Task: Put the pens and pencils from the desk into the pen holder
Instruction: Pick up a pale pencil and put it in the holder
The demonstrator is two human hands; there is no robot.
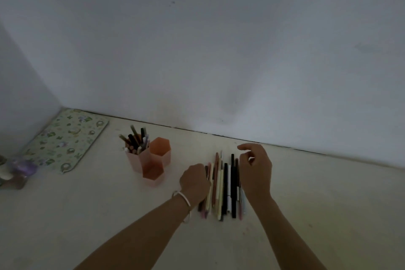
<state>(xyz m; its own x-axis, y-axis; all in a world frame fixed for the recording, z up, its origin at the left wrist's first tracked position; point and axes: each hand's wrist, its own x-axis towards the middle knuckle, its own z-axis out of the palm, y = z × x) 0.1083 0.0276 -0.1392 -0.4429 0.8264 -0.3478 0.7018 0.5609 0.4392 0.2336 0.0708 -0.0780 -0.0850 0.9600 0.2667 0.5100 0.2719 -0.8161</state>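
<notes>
Several pens and pencils (225, 186) lie side by side in a row on the pale desk (109, 215). My left hand (194, 180), with a bracelet on its wrist, sits at the row's left edge with its fingers curled down around the leftmost pens. My right hand (255, 173) hovers over the right edge of the row, fingers loosely bent and holding nothing. To the left stands the pink pen holder (151, 160), made of three hexagonal tubes. Its back-left tube holds several pens (134, 140); the other two look empty.
A green patterned mat (63, 142) lies in the far left corner against the wall. Small purple and pale objects (17, 171) stand at the left edge. The wall (219, 50) runs close behind the desk.
</notes>
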